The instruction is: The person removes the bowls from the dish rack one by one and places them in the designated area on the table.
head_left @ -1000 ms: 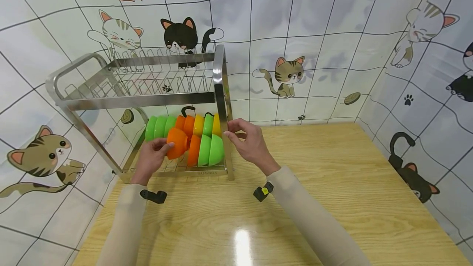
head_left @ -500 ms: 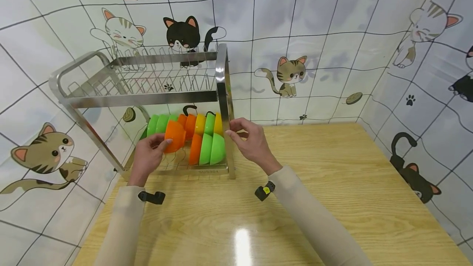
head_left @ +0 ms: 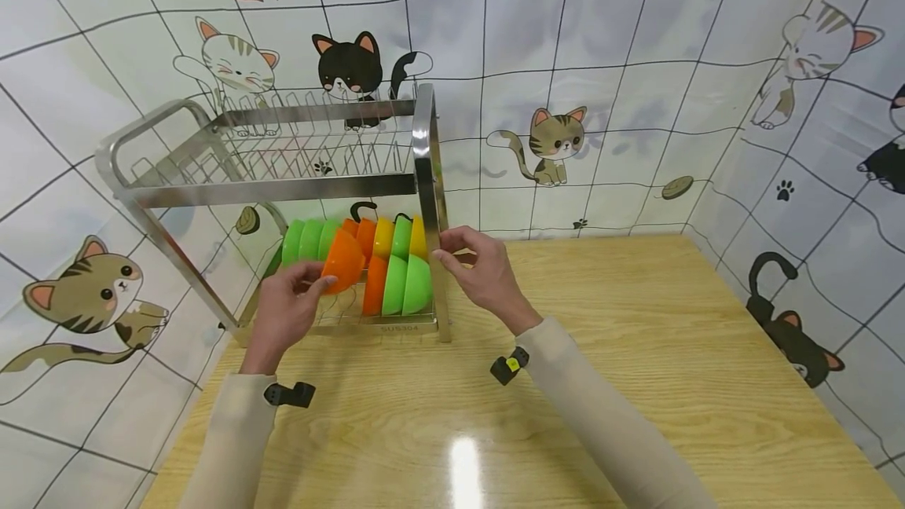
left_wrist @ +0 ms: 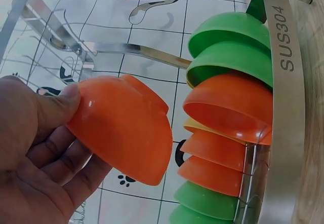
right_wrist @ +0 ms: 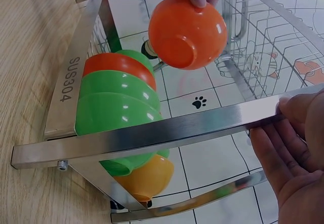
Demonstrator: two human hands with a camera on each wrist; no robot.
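Note:
My left hand (head_left: 286, 309) pinches an orange bowl (head_left: 344, 261) by its rim, thumb on one side and fingers on the other. In the left wrist view the bowl (left_wrist: 121, 127) hangs tilted, apart from the bowls in the rack. My right hand (head_left: 488, 273) holds the right upright (right_wrist: 202, 127) of a steel dish rack (head_left: 276, 193) between thumb and fingers. On the lower tier, an orange bowl (head_left: 375, 287) and two green bowls (head_left: 415, 287) stand on edge in the front row. Behind them runs a row of green, orange and yellow bowls (head_left: 382, 239).
The rack's upper tier (head_left: 311, 151) has wire slots over the bowls and my left hand's work. A wooden table (head_left: 601, 352) bears the rack and extends to the right. Cat-patterned walls (head_left: 636, 85) stand behind and at both sides.
The orange bowl in my left hand has risen a little and changed its tilt, drawing apart from the front-row bowls. My right hand stays on the rack's upright.

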